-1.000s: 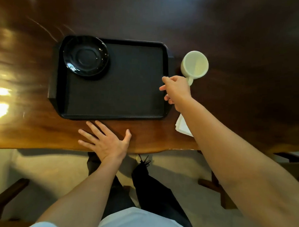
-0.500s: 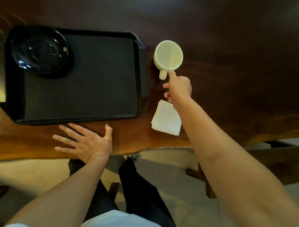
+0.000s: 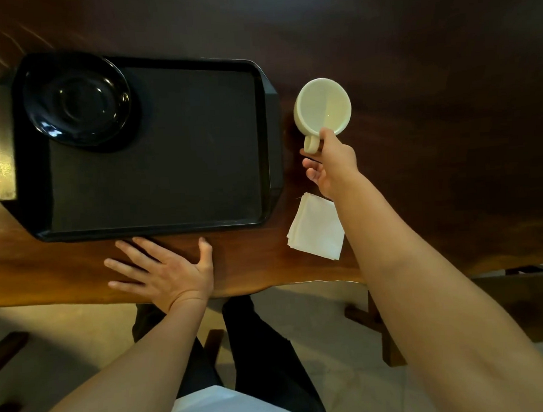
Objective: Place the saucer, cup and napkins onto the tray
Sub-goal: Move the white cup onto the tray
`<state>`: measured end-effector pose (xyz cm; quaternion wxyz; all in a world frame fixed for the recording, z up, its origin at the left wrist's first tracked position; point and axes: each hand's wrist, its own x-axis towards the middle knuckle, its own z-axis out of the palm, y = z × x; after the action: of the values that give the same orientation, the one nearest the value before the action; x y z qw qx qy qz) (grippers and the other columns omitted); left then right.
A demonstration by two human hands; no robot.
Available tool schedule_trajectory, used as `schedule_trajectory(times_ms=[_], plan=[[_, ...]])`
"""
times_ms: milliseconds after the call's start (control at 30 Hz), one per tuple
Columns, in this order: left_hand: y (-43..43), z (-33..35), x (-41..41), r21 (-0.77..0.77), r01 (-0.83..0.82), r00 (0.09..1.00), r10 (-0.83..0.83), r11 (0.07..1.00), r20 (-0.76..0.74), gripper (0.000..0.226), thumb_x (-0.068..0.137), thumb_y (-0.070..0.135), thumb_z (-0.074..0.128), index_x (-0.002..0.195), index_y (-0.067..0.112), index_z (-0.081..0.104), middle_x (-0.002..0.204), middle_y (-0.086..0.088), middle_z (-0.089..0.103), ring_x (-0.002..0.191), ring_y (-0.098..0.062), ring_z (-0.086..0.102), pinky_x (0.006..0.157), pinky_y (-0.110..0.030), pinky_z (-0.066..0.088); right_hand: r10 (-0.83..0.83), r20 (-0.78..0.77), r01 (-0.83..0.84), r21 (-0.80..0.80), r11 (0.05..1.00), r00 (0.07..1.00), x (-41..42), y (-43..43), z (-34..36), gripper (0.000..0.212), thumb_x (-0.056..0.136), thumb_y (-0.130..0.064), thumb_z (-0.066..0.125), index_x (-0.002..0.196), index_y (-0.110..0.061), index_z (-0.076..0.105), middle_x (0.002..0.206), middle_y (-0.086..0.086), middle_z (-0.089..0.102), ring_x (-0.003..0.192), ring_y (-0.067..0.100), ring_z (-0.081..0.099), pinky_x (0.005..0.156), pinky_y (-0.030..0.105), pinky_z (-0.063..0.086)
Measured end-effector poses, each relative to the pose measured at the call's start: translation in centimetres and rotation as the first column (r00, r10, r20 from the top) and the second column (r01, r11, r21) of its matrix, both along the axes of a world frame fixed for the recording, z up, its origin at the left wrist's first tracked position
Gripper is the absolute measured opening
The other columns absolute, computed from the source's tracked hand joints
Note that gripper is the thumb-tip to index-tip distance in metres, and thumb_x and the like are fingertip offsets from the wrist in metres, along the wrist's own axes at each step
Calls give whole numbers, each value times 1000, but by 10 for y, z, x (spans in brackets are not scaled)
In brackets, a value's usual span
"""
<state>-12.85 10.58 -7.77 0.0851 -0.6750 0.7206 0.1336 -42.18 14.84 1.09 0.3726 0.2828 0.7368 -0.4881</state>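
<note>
A black tray [image 3: 168, 154] lies on the dark wooden table. In the tray's far left corner sits a glossy black saucer [image 3: 76, 102]. To the right of the tray, a cream cup [image 3: 322, 105] stands on the table with its handle pointing toward me. My right hand [image 3: 332, 162] pinches that handle, one finger on top and the others curled under it. A stack of white napkins [image 3: 316, 227] lies on the table just below the hand, partly covered by my forearm. Near the tray's front edge, my left hand [image 3: 167, 272] rests flat with its fingers spread.
The table's front edge [image 3: 267, 288] runs just below my left hand. Beyond it are a pale floor, my dark trousers, and wooden furniture legs [image 3: 385, 341] at the right. A bright reflection [image 3: 4, 167] shines beside the tray's left end.
My right hand has gone from the tray's right edge to the cup and closed its fingers around the handle. The left hand stays flat on the table. The view has shifted.
</note>
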Motion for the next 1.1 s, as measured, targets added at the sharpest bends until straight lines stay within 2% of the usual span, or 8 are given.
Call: schedule_trajectory(times_ms=[167,333,467,533,700,800,1000,1100], plan=[[0,0,-1,4,2,1000,-2,1000,1,115,81,71,56,160,4,5,170,-23,3,155,-50,-3,121,-70,2,-89,12,90,-27,996,996,-1,-2,1,32,99,-37,59,116,-10,64,105,15,76,61,11,62,46,21,51],[0,0,1,6,5,1000,-5,1000,3,115,81,71,54,160,4,3,170,-23,2,155,-51,-3,121,-70,2,-85,-12,84,-48,995,996,4,-3,7,23,99,-36,60,101,-14,64,107,16,76,53,9,53,47,19,48],[0,4,0,13,-3,1000,3,1000,-8,116,81,70,58,160,4,3,170,-23,2,155,-51,-3,121,-70,1,-60,-45,56,-99,994,997,6,-6,18,24,99,-36,60,106,-13,65,107,15,76,54,9,53,48,19,48],[0,5,-1,22,-6,1000,6,1000,-9,116,81,70,57,160,3,4,170,-23,2,155,-51,-2,121,-70,2,-39,-63,31,-120,992,997,7,-10,24,21,99,-35,61,102,-15,65,107,15,76,55,9,53,49,19,49],[-1,6,-1,40,-6,1000,7,999,-16,114,80,75,41,160,3,4,170,-23,2,155,-51,-2,121,-71,2,31,-74,-41,-148,988,997,15,-28,29,20,100,-35,60,100,-15,65,110,17,75,52,8,53,48,20,48],[-1,6,0,43,-7,1000,7,999,-9,115,79,76,40,160,3,4,170,-23,2,155,-50,-3,121,-70,2,65,-60,-73,-140,987,996,23,-41,27,22,100,-35,61,103,-14,65,111,19,75,50,8,52,44,19,47],[-2,6,-1,55,-4,1000,4,998,9,119,79,72,58,160,3,4,170,-23,2,155,-50,-4,121,-70,2,138,-19,-139,-143,980,990,38,-68,27,20,100,-35,60,97,-15,64,113,18,74,50,8,50,45,19,46],[-2,6,-2,54,-2,1000,2,999,1,120,79,70,60,160,2,4,170,-23,2,155,-50,-5,120,-70,2,176,-15,-176,-136,975,984,42,-81,25,21,100,-36,60,95,-16,63,111,18,74,50,8,51,44,20,46]])
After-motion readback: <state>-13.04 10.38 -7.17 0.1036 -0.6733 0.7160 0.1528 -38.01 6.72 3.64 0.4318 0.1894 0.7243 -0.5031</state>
